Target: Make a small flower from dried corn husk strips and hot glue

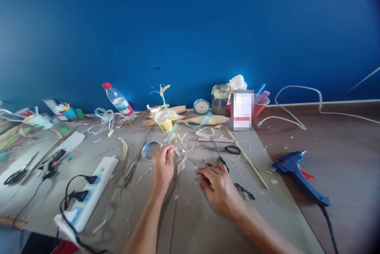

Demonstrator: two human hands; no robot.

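My left hand [163,167] is held above the table, thumb and fingers pinched together beside pale husk-like scraps [177,139]. Whatever the pinch holds is too small to make out. Just left of it lies a roll of tape [151,150] with a blue inner ring. My right hand [219,188] is lower, its fingers curled in with the tips together; anything between them is hidden. Behind that hand, a dark-handled tool [222,163] is partly covered. Scissors [232,150] with black handles rest farther back, and a black pen [244,191] lies to the right.
A blue glue gun [301,179] lies at right, a thin stick [249,161] nearer. At left are a corded power strip [94,186], another glue gun [52,165] and scissors [20,170]. A decorated cup [163,121], a leaning bottle [118,99] and a jar [220,101] stand behind.
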